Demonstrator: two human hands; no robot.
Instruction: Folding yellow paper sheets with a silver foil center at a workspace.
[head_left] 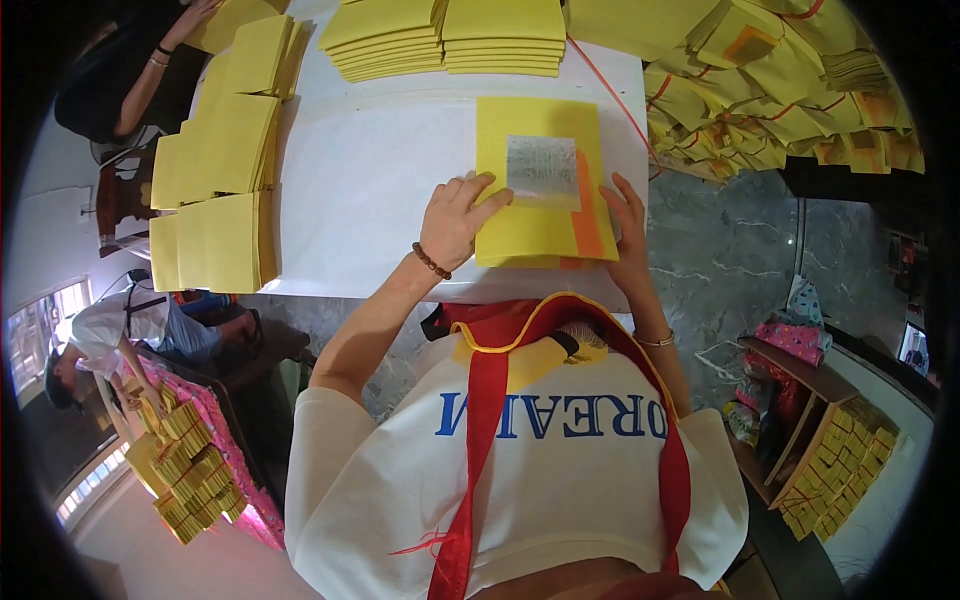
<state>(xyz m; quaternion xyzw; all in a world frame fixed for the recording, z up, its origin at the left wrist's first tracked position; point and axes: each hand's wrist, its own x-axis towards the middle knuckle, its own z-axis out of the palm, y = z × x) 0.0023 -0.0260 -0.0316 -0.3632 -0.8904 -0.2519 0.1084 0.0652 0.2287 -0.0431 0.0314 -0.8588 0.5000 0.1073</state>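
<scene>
A flat stack of yellow paper [510, 240] lies in front of me near the table's front right corner. On its top sheet is a silver square [541, 165], with an orange strip [587, 232] showing along the square's right and lower side. At the stack's left edge rests my left hand [450, 222], its thumb and fingers apart and the thumb reaching the silver square's lower left corner. My right hand [628, 228] is against the right edge, fingers spread and partly extended upward; part of it is hidden by the paper.
White table [370, 170] carries yellow paper stacks [500, 40] at the back and more stacks [230, 150] on the left. A red string [610, 85] crosses its right edge. Tied yellow bundles [760, 100] fill the far right. Another person's arm [140, 95] is upper left; a seated person [110, 330] handles bundles lower left.
</scene>
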